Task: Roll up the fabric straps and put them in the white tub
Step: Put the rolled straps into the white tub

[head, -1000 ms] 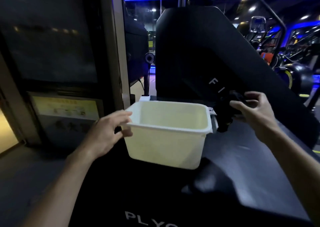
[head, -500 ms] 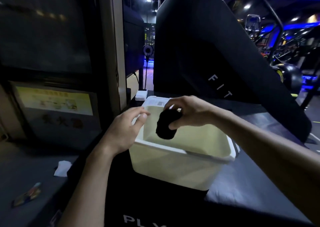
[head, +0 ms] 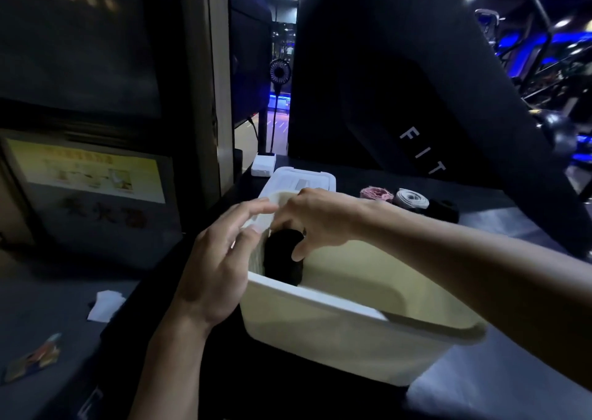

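Head view: white tub [head: 336, 339] contains black strap roll [head: 283, 264], right hand [head: 315, 219] holding it.

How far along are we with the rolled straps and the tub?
Done: nothing lies loose in the visible part of the white tub yet. In hand: the right hand lowers a black roll into the tub's left corner while the left hand touches the rim. Left: a pink roll, a white roll and another black roll wait behind the tub.
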A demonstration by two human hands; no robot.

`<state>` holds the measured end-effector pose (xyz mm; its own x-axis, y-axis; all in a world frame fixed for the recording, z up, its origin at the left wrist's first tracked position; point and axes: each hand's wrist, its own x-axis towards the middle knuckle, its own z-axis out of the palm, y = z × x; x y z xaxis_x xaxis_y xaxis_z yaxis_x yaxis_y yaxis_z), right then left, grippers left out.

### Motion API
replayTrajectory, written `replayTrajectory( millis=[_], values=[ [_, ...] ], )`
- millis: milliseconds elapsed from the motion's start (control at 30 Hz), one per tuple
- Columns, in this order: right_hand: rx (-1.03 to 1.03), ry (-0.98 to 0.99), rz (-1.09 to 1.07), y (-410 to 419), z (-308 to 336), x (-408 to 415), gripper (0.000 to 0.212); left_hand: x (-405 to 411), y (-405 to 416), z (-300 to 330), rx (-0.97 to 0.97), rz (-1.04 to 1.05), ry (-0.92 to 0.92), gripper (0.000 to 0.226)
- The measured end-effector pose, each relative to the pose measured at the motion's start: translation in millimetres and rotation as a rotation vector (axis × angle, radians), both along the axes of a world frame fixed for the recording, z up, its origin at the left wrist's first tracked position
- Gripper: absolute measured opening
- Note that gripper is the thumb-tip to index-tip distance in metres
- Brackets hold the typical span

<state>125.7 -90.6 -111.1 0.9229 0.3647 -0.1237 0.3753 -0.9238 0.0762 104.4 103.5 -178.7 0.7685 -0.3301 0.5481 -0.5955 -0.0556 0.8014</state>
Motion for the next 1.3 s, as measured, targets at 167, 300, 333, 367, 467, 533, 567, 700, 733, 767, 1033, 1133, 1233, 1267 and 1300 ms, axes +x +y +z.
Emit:
replayTrajectory(
  millis=[167, 300, 333, 367, 467, 533, 567, 700, 733, 767, 1033, 1133, 1233, 1267, 1300],
  values=[
    [0.437, 0.093, -0.18, -42.7, 51.3, -15.7, 0.024, -0.9, -1.3, -0.7, -0.015, 0.008, 0.002, 0.04],
    [0.435, -0.225, -0.406, -117.6, 79.3, -19.2, 0.014, -1.0, -4.6, -0.8, 0.005, 0.015, -0.02, 0.039],
    [0.33, -0.214, -0.455, -136.8, 75.0, -19.4, 0.015, -0.7, -5.4, -1.2, 0.012, 0.012, -0.024, 0.039],
    [0.241, -0.157, -0.496, -152.2, 68.2, -20.7, 0.016, -0.2, -5.8, -1.6, 0.021, 0.01, -0.03, 0.039],
    [0.238, 0.118, -0.557, -175.3, 42.6, -23.7, 0.035, 1.5, -6.3, -1.2, 0.031, 0.007, -0.037, 0.039],
    [0.27, 0.227, -0.576, -184.0, 25.7, -20.8, 0.052, 2.7, -5.6, -1.6, 0.026, 0.005, -0.034, 0.038],
    [0.228, 0.241, -0.535, -185.9, 20.3, -18.4, 0.053, 2.7, -5.2, -1.8, 0.025, 0.004, -0.035, 0.038],
    [0.165, 0.24, -0.422, -200.2, 0.8, -7.3, 0.048, 2.4, -6.2, -2.1, 0.026, -0.004, -0.034, 0.038],
    [0.191, 0.207, -0.413, -200.7, -1.4, -6.8, 0.046, 2.3, -6.3, -1.8, 0.026, -0.005, -0.031, 0.038],
    [0.214, 0.168, -0.403, -198.9, -2.8, -8.2, 0.042, 2.2, -6.1, -1.7, 0.024, -0.007, -0.027, 0.038],
    [0.356, -0.012, -0.485, -203.7, -19.0, -18.5, 0.026, 0.9, -6.0, -1.4, 0.028, 0.005, -0.018, 0.038],
    [0.375, -0.131, -0.519, -206.4, -13.6, -27.2, 0.026, 0.8, -5.7, -2.1, 0.028, 0.006, -0.012, 0.039],
    [0.573, -0.3, -0.5, -205.4, 13.8, -35.1, 0.031, 0.6, -7.0, -2.6, 0.016, 0.009, -0.011, 0.039],
    [0.657, -0.329, -0.485, -201.9, 26.3, -38.9, 0.031, 0.8, -7.2, -3.0, 0.01, 0.011, -0.012, 0.038],
    [0.728, -0.348, -0.454, -196.7, 37.8, -42.5, 0.03, 0.8, -7.3, -3.3, 0.007, 0.016, -0.015, 0.038]
  ],
)
